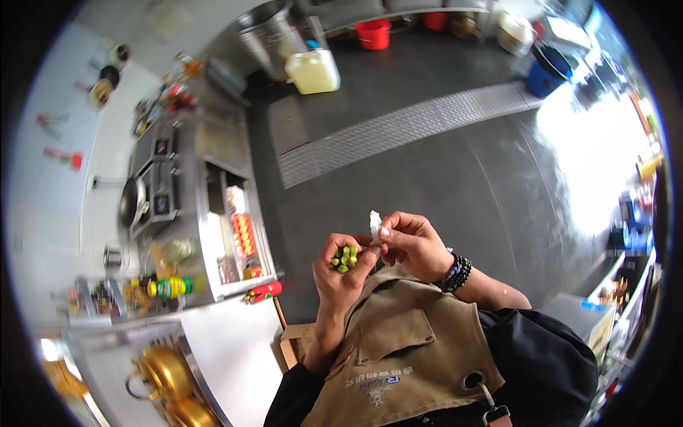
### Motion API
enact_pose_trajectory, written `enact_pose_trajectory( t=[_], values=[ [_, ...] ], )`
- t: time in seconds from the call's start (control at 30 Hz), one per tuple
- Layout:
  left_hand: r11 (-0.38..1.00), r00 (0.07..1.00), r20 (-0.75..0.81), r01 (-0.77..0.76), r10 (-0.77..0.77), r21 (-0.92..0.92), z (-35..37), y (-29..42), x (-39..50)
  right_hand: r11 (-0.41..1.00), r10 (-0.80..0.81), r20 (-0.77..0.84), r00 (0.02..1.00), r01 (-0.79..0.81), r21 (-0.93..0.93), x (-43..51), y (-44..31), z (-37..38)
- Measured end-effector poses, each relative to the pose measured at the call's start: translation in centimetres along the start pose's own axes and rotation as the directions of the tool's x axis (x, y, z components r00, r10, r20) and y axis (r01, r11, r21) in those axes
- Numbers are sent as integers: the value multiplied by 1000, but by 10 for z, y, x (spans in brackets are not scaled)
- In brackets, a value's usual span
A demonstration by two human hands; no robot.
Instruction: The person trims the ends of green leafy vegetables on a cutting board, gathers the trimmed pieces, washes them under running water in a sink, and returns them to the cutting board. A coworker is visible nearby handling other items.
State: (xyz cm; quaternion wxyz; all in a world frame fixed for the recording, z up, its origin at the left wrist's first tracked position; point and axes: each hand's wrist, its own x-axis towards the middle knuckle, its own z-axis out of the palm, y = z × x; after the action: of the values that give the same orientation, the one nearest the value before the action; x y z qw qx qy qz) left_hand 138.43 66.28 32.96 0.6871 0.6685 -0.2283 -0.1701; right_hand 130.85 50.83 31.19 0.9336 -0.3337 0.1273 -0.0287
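Note:
A bundle of green vegetable stalks [344,259], cut ends facing up, is wrapped in the fingers of my left hand [333,280]. Beside it, my right hand [415,244] pinches a crumpled white strip [375,223], perhaps paper or plastic, between thumb and fingers. The tips of both hands meet near the strip's lower end. Fingers hide most of the stalks' length. Both hands are held in front of the tan apron [411,341], above the dark floor.
To the left, a steel counter holds a frying pan [133,202] and an open drawer [243,235] with packaged food. Golden kettles [165,371] stand at lower left. A yellowish jerrycan [313,72], a red bucket [372,34] and a blue bucket [548,72] stand ahead, near a metal drain cover [405,128].

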Motion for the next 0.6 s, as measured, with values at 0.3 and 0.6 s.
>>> enact_pose_trajectory(
  t=[0.3, 0.6],
  values=[
    [808, 816, 532, 463, -228, -364, 188, -26, 92, 927, -305, -344, 888, 360, 106, -64, -106, -119],
    [996, 678, 734, 88, -39, -28, 347, -56, 164, 778, -621, -578, 530, 505, -373, -91, -167, -215]
  ],
)
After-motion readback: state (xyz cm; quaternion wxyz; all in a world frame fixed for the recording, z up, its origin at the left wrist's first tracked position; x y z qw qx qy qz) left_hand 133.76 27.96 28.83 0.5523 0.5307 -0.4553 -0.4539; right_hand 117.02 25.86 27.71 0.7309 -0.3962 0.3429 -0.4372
